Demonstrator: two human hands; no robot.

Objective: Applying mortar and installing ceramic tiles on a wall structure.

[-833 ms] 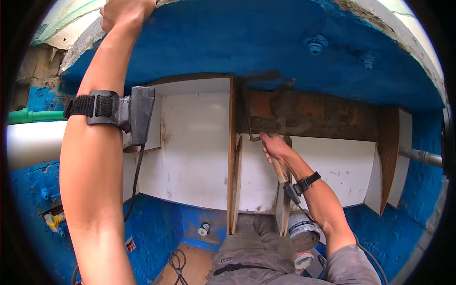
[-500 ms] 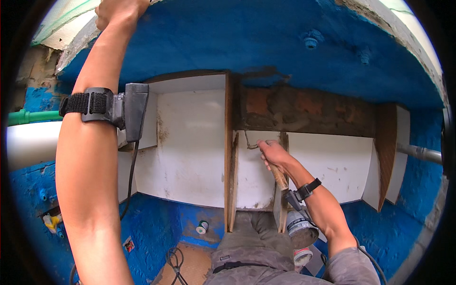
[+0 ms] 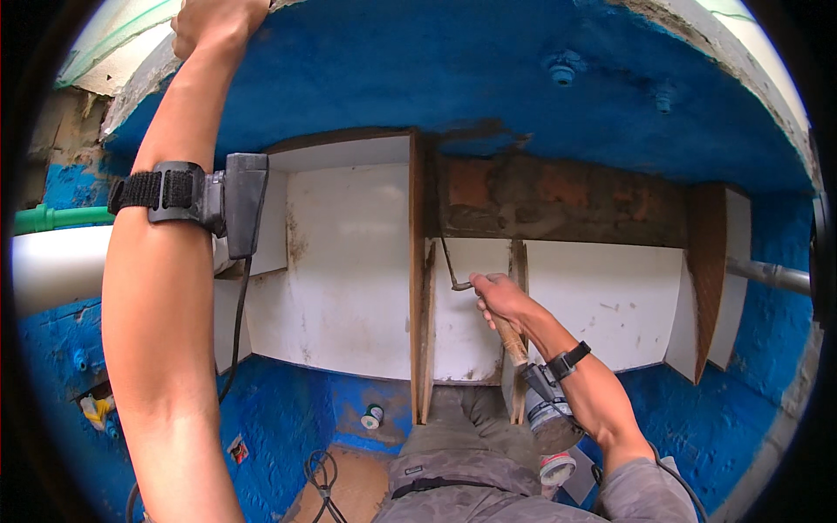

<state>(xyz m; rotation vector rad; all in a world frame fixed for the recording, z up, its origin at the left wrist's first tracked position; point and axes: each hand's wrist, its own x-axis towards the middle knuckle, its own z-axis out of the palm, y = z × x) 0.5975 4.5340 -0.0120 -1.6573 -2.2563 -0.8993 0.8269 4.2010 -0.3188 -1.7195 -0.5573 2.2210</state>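
My right hand [image 3: 506, 299] is closed round the wooden handle [image 3: 509, 338] of a trowel [image 3: 445, 253]. Its thin blade shows nearly edge-on, rising from the bent shank across the white panel [image 3: 469, 336] to the smeared mortar strip [image 3: 567, 200] above. High at the upper left, my left hand [image 3: 220, 22] is curled closed by the broken edge of the blue wall [image 3: 375, 70]. Whatever its fingers grip is cut off by the picture's rim. Both forearms wear black strapped devices, the left one [image 3: 248, 205] with a cable.
Upright brown-edged boards [image 3: 419, 279] divide the white panels. A bucket [image 3: 551, 427] and a smaller tub [image 3: 556, 469] stand below my right forearm. Pipes run at left [image 3: 65, 253] and right [image 3: 767, 275]. A small spool-like roll [image 3: 372, 417] and a looped cable [image 3: 323, 479] lie low down.
My right hand has shifted slightly down and left, and the trowel has turned so more of its blade's length shows. The view has moved a little; my left hand stays at the upper left.
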